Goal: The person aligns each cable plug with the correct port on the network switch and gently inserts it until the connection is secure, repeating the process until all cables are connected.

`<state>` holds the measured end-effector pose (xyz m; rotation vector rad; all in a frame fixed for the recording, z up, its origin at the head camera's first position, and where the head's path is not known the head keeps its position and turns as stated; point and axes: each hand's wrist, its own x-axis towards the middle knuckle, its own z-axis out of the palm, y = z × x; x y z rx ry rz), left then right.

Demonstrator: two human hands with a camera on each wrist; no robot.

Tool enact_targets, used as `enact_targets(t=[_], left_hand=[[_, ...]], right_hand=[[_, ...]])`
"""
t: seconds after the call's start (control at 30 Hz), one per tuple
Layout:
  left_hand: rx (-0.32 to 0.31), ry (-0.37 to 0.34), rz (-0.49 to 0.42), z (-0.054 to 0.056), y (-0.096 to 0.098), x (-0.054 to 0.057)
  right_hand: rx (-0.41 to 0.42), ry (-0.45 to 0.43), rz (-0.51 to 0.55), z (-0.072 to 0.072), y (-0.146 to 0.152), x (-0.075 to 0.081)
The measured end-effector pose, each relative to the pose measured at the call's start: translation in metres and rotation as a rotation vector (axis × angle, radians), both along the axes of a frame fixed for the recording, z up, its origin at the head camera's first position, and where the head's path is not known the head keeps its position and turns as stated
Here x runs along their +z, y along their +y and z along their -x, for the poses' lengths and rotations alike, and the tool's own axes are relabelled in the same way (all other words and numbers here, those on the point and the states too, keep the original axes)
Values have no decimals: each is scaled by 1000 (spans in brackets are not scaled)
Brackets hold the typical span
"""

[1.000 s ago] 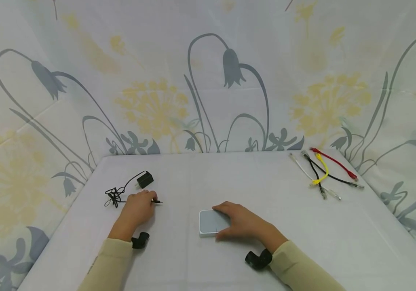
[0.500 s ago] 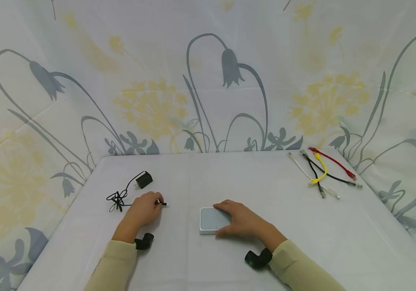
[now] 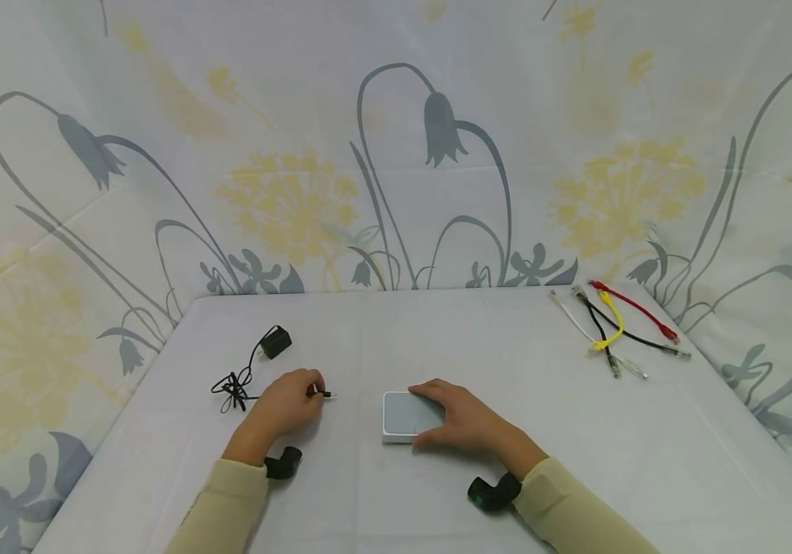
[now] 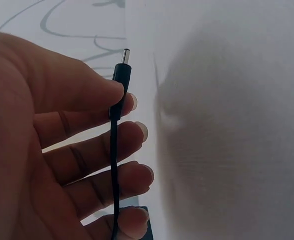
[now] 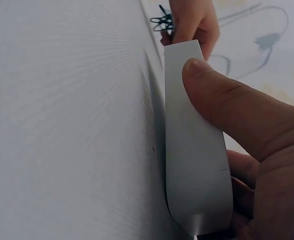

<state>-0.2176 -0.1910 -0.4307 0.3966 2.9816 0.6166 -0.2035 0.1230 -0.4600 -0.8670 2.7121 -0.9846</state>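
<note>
My left hand (image 3: 292, 402) pinches the black barrel plug (image 4: 121, 82) of a power adapter cord between thumb and index finger, its metal tip pointing forward in the left wrist view. From the plug the thin cord (image 4: 114, 165) runs down across the other fingers to a tied bundle (image 3: 232, 390) and the black power adapter (image 3: 275, 343). My right hand (image 3: 467, 418) grips a flat box-shaped device (image 3: 402, 416) with white sides and a grey top, thumb on its near side and fingers at the far side. In the right wrist view the white side (image 5: 194, 145) faces the camera.
Several short network cables, among them a red cable (image 3: 638, 309), a yellow cable (image 3: 619, 317) and black ones, lie crossed at the back right of the white table (image 3: 437, 331). A flower-patterned curtain (image 3: 396, 154) hangs behind the table and along its sides.
My left hand has moved to the right with the plug, toward the white device, and the cord bundle has been dragged along. The right hand and the device have stayed nearly in place.
</note>
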Motion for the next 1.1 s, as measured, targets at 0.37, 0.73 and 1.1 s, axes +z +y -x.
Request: enact_targets(t=[0.37, 0.73, 1.1], left_hand=[[-55, 21, -55, -1, 6, -6], [-64, -8, -79, -4, 13, -4], [-83, -36, -74, -9, 22, -3]], right_hand=[[-12, -35, 29, 0, 1, 1], [-9, -18, 25, 1, 2, -2], [-16, -32, 32, 1, 2, -2]])
